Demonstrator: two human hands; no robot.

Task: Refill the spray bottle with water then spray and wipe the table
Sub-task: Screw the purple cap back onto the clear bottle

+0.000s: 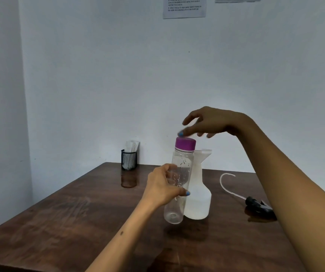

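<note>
Meanwhile left hand (162, 185) grips water bottle (179, 185); right hand (206, 122) spread above cap; spray bottle (198, 201) behind.

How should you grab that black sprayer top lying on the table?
Grip the spray head around its black body, coming from above. It lies flat on the table, and its thin curved tube looks too bendy to lift it by.

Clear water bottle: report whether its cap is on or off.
On. The purple cap sits atop the clear water bottle, held by the left hand; the right hand hovers over it.
</note>
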